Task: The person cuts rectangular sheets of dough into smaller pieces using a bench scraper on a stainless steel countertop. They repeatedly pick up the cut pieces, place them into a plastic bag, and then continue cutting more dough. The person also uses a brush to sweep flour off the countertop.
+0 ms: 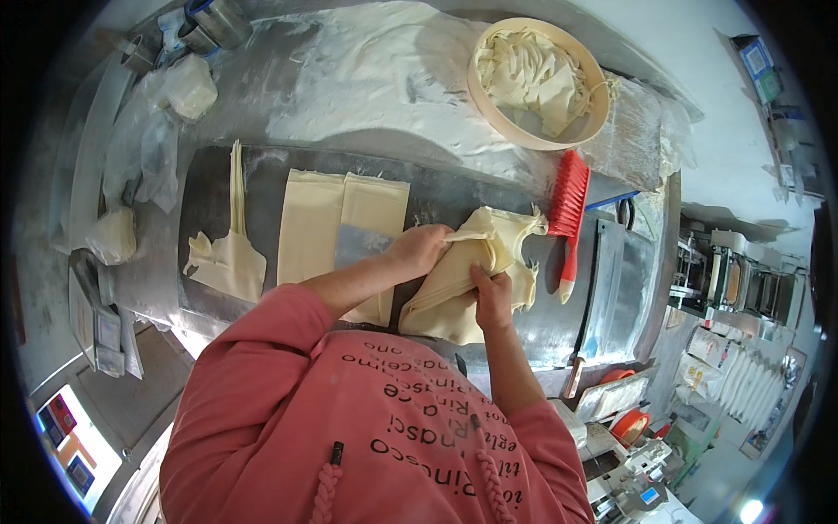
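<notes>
A layered, folded sheet of pale dough (pixel 445 308) lies on the dark worktop before me, its right edge ragged. My left hand (pixel 422 250) pinches a narrow rolled edge of this sheet at its upper left. Lower down, my right hand (pixel 492 298) grips its folded layers with thumb on top. Two flat rectangular dough stacks, the left one (pixel 311 223) and the right one (pixel 376 196), lie side by side left of my hands. My left forearm partly covers the right stack. Farther left rests a dough scrap (pixel 232 265) with a narrow upright strip.
A round tub (pixel 524 139) of cut dough pieces (pixel 533 78) stands at the back right. Below it lies a red bench brush (pixel 568 203). A long broad blade (pixel 597 288) is at the right, handle past the front edge. White flour (pixel 366 78) covers the back.
</notes>
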A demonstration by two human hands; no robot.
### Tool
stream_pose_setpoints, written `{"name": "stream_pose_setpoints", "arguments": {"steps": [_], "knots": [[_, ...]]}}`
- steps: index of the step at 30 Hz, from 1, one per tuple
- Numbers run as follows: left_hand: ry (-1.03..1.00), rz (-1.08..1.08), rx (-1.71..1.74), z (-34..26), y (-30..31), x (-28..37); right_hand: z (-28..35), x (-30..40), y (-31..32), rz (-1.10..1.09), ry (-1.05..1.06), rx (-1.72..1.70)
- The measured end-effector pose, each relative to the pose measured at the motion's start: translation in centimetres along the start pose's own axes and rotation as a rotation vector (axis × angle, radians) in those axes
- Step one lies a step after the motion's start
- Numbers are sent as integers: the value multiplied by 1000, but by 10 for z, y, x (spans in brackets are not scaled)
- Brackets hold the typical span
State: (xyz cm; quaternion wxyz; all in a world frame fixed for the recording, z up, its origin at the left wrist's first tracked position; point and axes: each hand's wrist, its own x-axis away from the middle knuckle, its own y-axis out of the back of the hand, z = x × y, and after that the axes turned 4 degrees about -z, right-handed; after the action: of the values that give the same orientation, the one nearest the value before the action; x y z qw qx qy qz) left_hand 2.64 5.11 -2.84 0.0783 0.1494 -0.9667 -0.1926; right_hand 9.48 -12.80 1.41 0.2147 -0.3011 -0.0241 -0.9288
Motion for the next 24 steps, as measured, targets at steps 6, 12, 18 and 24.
{"name": "stream_pose_setpoints", "arguments": {"steps": [6, 12, 18, 24], "knots": [[433, -173, 234, 3, -3, 0, 5, 9, -3, -36, 13, -228], [383, 24, 38, -12, 11, -17, 12, 21, -1, -15, 56, -250], [298, -95, -56, -16, 13, -59, 15, 44, 19, -145, 154, -229], [229, -228, -44, -30, 19, -73, 37, 73, 48, -158, 337, -292]]}}
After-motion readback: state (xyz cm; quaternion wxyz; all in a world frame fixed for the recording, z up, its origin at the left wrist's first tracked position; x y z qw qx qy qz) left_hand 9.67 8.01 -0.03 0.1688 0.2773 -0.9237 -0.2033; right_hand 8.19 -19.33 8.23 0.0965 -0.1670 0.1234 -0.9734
